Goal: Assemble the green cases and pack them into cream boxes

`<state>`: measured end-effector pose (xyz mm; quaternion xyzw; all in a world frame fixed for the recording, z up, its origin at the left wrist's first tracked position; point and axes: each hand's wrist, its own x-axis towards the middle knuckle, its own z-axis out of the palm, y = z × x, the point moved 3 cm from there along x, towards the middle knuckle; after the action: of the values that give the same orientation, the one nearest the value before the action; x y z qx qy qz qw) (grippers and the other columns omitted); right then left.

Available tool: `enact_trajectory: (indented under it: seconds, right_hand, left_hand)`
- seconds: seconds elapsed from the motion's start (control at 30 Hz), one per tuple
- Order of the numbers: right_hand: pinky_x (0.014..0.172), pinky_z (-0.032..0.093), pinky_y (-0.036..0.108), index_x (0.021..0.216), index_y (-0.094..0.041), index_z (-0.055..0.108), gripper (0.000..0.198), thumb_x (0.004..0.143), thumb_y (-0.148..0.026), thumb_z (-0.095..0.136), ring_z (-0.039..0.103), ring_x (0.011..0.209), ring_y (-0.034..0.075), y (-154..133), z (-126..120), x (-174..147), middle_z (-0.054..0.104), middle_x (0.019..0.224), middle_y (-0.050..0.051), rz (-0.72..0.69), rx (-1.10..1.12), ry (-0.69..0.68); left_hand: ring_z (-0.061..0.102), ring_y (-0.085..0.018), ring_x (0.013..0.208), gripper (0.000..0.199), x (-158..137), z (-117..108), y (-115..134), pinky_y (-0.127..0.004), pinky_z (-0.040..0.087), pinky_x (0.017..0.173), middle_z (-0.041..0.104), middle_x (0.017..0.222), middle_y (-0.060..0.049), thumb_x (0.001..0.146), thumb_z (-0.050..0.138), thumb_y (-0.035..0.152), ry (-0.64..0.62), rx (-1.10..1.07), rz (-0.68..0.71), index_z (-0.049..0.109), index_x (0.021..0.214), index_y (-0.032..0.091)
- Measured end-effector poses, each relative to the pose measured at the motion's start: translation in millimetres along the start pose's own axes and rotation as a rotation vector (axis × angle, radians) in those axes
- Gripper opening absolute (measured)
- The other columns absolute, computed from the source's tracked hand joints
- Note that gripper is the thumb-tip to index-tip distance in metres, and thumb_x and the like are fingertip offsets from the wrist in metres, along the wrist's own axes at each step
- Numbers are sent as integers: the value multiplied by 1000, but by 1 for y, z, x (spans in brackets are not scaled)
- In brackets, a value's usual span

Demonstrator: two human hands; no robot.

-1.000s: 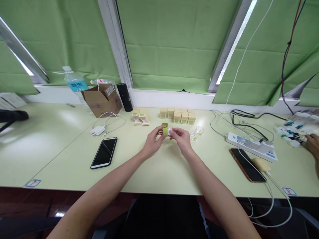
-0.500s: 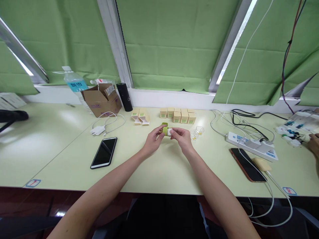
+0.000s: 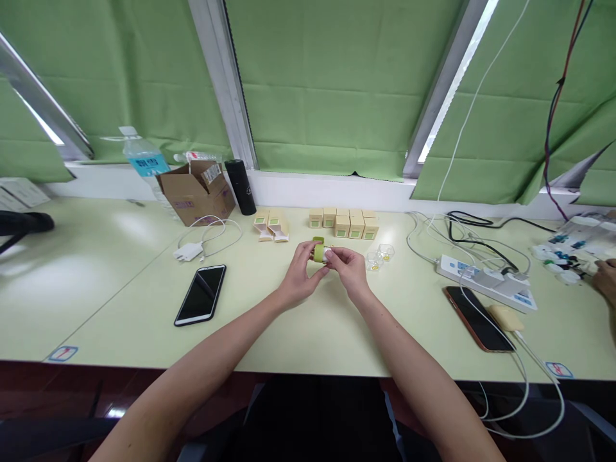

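Observation:
My left hand (image 3: 297,280) has its fingers closed round a small green box (image 3: 318,253) whose flap stands up at the back. From the other side, my right hand (image 3: 353,273) pinches a small white piece (image 3: 326,253) at the box's right end. How deep the piece sits in the box is hidden by my fingers. Just right of my right hand lie clear plastic pieces with yellow spots (image 3: 375,260). Behind the hands stand several small cream boxes with green squares (image 3: 356,226). To the left are opened cream boxes (image 3: 278,228).
A white-framed phone (image 3: 201,295) and a white charger (image 3: 188,251) lie left. Behind them stand a cardboard box (image 3: 197,199), a black flask (image 3: 240,187) and a water bottle (image 3: 144,160). On the right are a power strip (image 3: 486,283), another phone (image 3: 476,319) and another person's hand (image 3: 605,279).
My left thumb has come off the front of the green box and now points toward my right hand. The white piece shows less beside the box, and my right hand is slightly further left.

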<state>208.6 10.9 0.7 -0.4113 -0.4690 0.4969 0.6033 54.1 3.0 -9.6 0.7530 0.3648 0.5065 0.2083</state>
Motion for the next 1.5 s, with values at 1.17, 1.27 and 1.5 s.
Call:
enact_trajectory:
  seconds: [1.17,1.27,1.5]
  right_hand:
    - [95,63,42,129,-24,68,31,102,-22,53,70,117,27,-6,2,-19,72,125,13,-961,-929,-97]
    - [95,62,42,130,-25,69,32,103,-22,53,70,117,27,-4,3,-20,73,126,13,-952,-943,-84]
    - [90,63,39,137,-25,66,36,103,-21,52,72,116,27,-3,2,-20,74,129,13,-987,-959,-65]
  left_hand:
    - [57,-13,79,40,8,-3,3,-27,46,72,65,95,-6,83,84,41,-179,-1022,-471,75,112,15]
    - [61,-17,85,38,8,0,3,-31,51,79,67,100,-9,84,83,40,-154,-1019,-466,74,111,14]
    - [59,-15,82,36,9,6,-4,-29,52,74,65,95,-5,84,81,41,-66,-966,-423,72,108,15]
